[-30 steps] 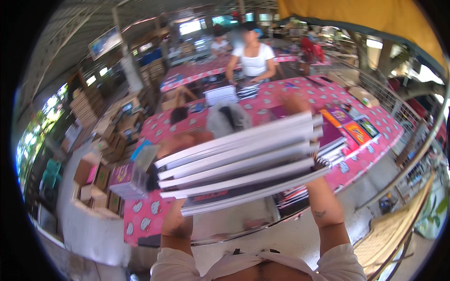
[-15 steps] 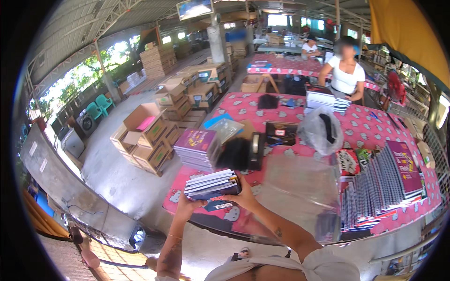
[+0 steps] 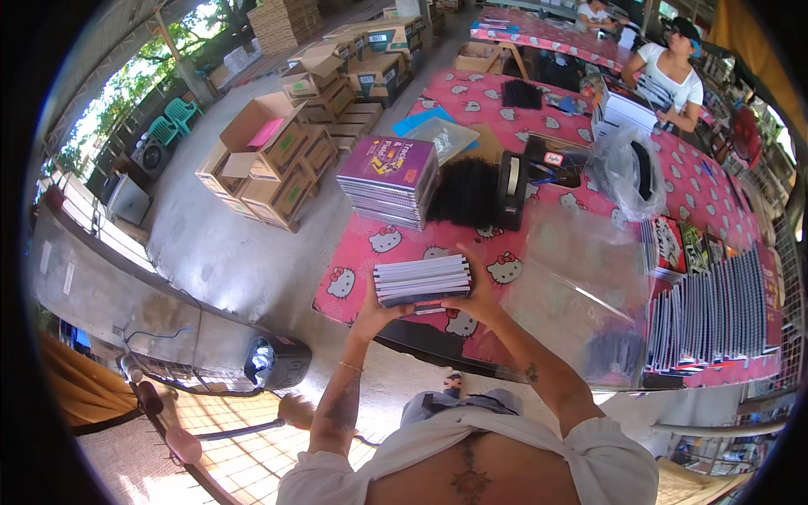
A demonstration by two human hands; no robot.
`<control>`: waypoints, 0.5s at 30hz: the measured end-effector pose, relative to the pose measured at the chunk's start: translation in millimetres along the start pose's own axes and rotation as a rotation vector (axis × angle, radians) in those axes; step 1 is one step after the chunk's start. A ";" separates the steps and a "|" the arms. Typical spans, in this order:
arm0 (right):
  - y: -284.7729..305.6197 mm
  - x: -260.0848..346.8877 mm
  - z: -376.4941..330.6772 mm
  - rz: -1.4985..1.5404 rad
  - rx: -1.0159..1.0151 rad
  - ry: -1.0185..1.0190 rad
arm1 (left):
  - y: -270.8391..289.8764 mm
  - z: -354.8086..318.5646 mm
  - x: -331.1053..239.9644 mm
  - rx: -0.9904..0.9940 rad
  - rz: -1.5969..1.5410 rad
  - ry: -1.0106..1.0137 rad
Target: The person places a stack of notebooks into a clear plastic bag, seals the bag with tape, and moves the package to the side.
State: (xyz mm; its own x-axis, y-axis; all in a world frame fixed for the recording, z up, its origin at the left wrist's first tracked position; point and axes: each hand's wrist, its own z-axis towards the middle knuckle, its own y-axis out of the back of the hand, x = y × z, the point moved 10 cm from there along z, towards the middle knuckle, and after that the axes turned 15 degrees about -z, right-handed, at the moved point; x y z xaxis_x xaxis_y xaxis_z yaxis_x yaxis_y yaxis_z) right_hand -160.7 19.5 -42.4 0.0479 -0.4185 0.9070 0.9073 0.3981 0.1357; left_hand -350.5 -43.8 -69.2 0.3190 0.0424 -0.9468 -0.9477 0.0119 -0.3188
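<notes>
Both my hands hold a small stack of spiral notebooks point(image 3: 422, 280) just above the near edge of the pink patterned table point(image 3: 362, 257). My left hand point(image 3: 374, 313) grips the stack's left end from below. My right hand point(image 3: 476, 295) clasps its right end. Just beyond it stands a taller stack of purple-covered notebooks point(image 3: 390, 179).
A tape dispenser point(image 3: 510, 189), a black bundle point(image 3: 465, 192) and clear plastic sheets point(image 3: 581, 278) lie on the table. Rows of notebooks point(image 3: 715, 316) fill its right side. A person in a white top point(image 3: 669, 71) works at the far end. Open cardboard boxes point(image 3: 269, 160) and a fan point(image 3: 273, 362) stand on the floor at left.
My view has swung left and down along the table. The notebook stack in my hands has come lower and closer to the table's near edge.
</notes>
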 end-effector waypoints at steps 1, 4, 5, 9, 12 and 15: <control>1.3 8.3 0.8 0.022 -0.008 0.040 | -4.3 0.2 -3.4 0.051 0.053 -0.008; 1.0 7.5 6.1 0.025 0.038 -0.010 | 6.3 6.1 11.1 0.000 0.031 0.123; 2.2 5.7 7.0 0.032 0.034 -0.017 | 11.0 4.9 16.0 -0.019 0.025 0.169; -4.7 6.3 13.7 -0.045 0.016 -0.020 | 19.1 9.7 4.2 0.033 0.230 0.026; 6.8 -9.2 6.2 -0.114 0.025 -0.161 | -4.4 11.5 -36.9 0.079 0.225 0.105; 9.3 -8.2 12.5 -0.139 0.049 -0.206 | -73.4 15.6 -157.7 0.009 0.598 -0.218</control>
State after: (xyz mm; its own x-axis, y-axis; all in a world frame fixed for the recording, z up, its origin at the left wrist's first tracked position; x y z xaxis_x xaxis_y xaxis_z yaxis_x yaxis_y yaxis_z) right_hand -157.9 36.9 -43.6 -0.1664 -0.2989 0.9397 0.8776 0.3895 0.2793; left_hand -331.4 -35.8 104.2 -0.2725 0.2465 -0.9300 -0.9621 -0.0683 0.2638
